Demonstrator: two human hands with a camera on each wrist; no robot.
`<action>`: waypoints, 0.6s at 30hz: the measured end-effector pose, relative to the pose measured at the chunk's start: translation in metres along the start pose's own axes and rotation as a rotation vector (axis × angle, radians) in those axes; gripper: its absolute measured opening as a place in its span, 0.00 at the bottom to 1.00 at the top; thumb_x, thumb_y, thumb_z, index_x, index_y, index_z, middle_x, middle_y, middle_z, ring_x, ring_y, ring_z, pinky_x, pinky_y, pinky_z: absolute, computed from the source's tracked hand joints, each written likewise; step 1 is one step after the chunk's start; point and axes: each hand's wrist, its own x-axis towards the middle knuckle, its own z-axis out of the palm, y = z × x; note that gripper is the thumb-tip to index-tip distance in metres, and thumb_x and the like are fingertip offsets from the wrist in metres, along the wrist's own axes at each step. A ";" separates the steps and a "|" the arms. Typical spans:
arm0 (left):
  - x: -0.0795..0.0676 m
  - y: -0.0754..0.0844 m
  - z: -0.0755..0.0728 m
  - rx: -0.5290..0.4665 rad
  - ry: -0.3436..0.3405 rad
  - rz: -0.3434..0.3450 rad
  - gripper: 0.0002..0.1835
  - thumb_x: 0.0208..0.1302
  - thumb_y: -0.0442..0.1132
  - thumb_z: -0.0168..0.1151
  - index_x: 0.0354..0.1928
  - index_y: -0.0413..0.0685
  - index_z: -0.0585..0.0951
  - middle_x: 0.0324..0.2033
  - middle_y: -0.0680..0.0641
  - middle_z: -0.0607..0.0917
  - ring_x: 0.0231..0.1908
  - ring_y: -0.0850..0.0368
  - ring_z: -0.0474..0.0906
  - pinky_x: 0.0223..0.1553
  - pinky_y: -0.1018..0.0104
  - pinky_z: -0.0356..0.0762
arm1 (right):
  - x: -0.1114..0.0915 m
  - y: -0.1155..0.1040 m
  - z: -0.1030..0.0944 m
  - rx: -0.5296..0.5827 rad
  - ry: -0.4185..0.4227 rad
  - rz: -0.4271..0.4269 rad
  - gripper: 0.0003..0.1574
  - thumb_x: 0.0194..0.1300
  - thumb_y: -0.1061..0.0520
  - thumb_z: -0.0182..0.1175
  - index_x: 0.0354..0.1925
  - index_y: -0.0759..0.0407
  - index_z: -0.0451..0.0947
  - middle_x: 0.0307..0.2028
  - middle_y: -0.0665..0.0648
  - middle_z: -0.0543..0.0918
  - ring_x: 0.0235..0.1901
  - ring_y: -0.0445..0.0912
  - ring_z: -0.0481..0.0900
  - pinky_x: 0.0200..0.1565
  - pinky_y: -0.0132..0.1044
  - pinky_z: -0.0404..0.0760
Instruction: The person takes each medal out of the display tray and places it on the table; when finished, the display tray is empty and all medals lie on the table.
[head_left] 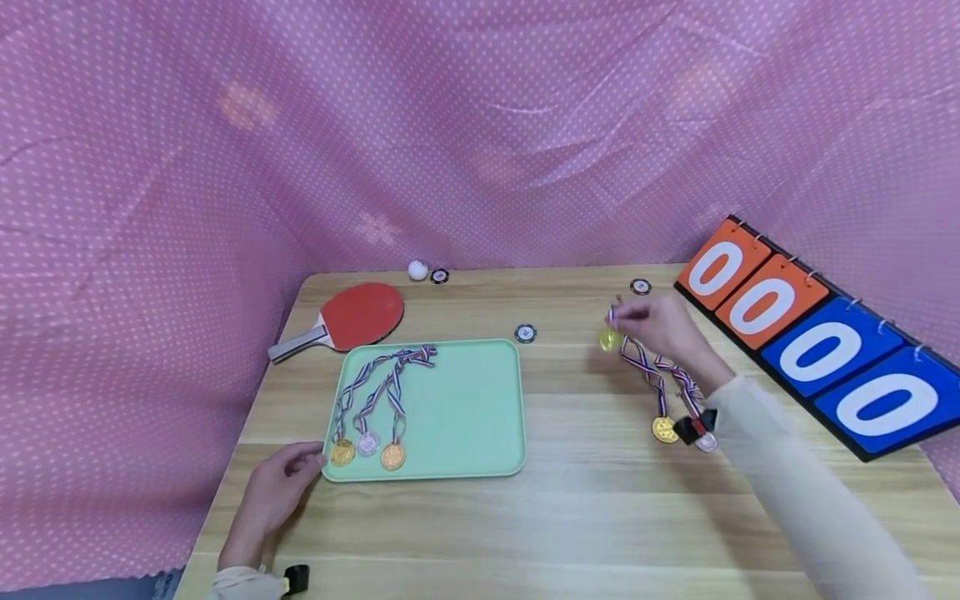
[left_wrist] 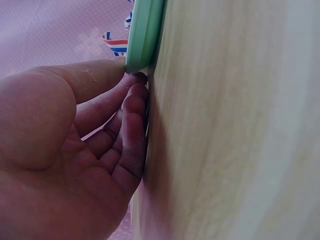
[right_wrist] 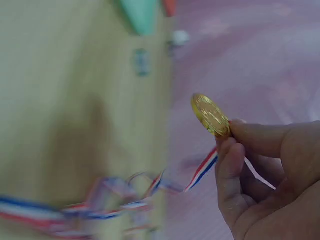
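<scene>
My right hand (head_left: 663,327) is raised over the right part of the table, pinching a gold medal (right_wrist: 210,116) at its edge between thumb and fingers. Its striped ribbon (right_wrist: 202,170) trails down from the grip. Below that hand lie another gold medal (head_left: 664,429) and a silver medal (head_left: 706,442), the latter partly hidden by the wrist strap. At the near left corner of a green tray (head_left: 465,408), my left hand (head_left: 273,492) grips the rim, thumb above and fingers beneath. Inside the tray lie a gold medal (head_left: 342,452), a silver medal (head_left: 367,443) and a bronze medal (head_left: 393,456), their ribbons stretching away.
A red table tennis bat (head_left: 366,315) lies behind the tray's left side, with a white ball (head_left: 417,270) farther back. Several poker chips, one of them a near chip (head_left: 526,333), are spread about. A flip scoreboard (head_left: 817,350) stands along the right edge.
</scene>
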 end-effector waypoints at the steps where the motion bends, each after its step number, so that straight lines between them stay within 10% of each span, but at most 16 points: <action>1: 0.000 0.000 0.000 -0.002 -0.001 0.000 0.25 0.68 0.58 0.56 0.61 0.53 0.77 0.47 0.47 0.84 0.46 0.54 0.77 0.44 0.65 0.71 | -0.004 0.010 0.006 -0.011 -0.027 0.009 0.11 0.63 0.53 0.66 0.43 0.54 0.86 0.42 0.58 0.88 0.39 0.48 0.83 0.39 0.35 0.80; 8: 0.001 0.000 -0.001 0.000 -0.001 0.016 0.25 0.68 0.59 0.56 0.61 0.54 0.77 0.47 0.48 0.84 0.46 0.54 0.76 0.45 0.64 0.70 | -0.034 0.058 0.030 -0.067 -0.118 0.037 0.06 0.63 0.56 0.66 0.38 0.55 0.88 0.34 0.54 0.89 0.30 0.42 0.78 0.31 0.30 0.76; 18: -0.001 0.001 -0.001 -0.002 -0.012 -0.001 0.27 0.68 0.59 0.55 0.62 0.53 0.77 0.48 0.47 0.83 0.47 0.54 0.76 0.46 0.63 0.70 | -0.056 0.066 0.041 -0.091 -0.115 0.015 0.03 0.59 0.58 0.68 0.34 0.52 0.88 0.33 0.53 0.88 0.31 0.41 0.79 0.34 0.34 0.78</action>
